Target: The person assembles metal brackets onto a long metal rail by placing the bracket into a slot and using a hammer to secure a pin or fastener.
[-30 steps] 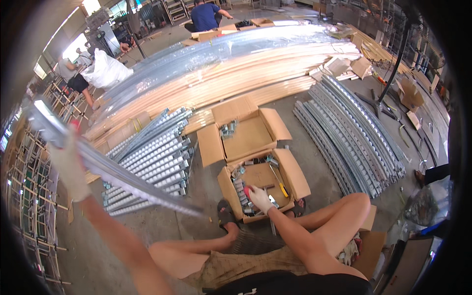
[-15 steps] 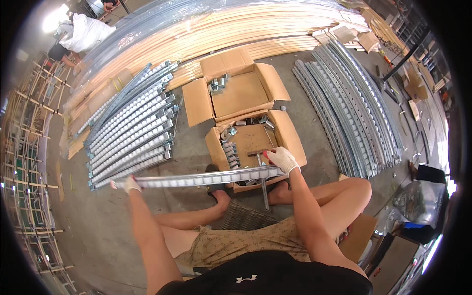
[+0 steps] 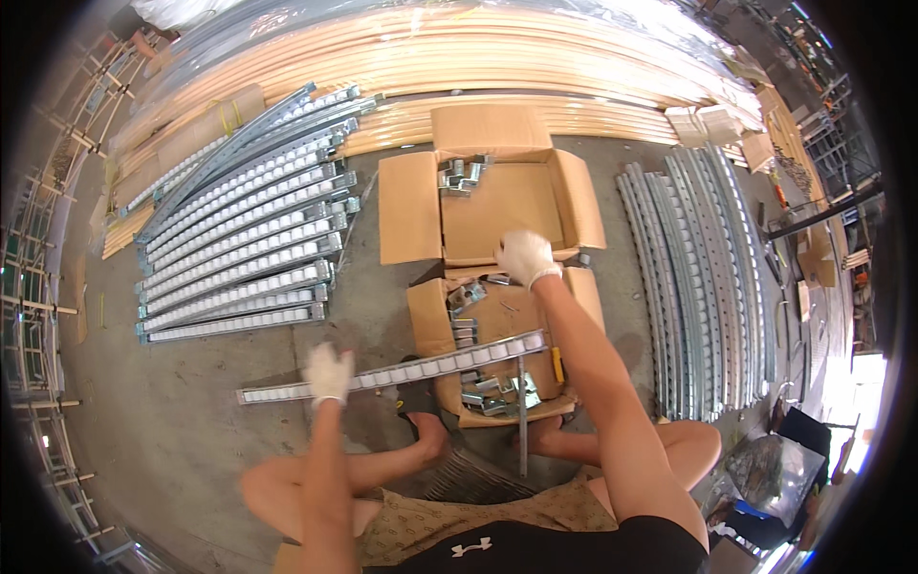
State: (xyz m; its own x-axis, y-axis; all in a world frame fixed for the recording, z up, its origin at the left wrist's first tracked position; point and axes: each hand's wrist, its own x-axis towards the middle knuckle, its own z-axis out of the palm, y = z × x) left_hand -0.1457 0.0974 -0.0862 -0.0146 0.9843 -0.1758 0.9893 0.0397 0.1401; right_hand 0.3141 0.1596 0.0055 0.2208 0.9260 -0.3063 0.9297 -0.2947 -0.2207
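Note:
A roller rail, a metal channel with white rollers, lies slantwise in front of me, its right end over the near cardboard box. My left hand, in a white glove, is over its left part with fingers apart, somewhat blurred; whether it touches the rail is unclear. Above the seam between the two boxes is my gloved right hand, fingers curled in; what they hold, if anything, is hidden. Metal brackets and a yellow-handled tool sit in the near box. A narrow metal bar stands out below the rail.
A far open box holds a few brackets. Several roller rails lie in rows at left, and more metal rails at right. Long wrapped strips cross the back. My bent legs flank the near box.
My left hand has left the rail's left end and moved right along it. My right hand has come off the rail's right end and moved up and away. The view has shifted.

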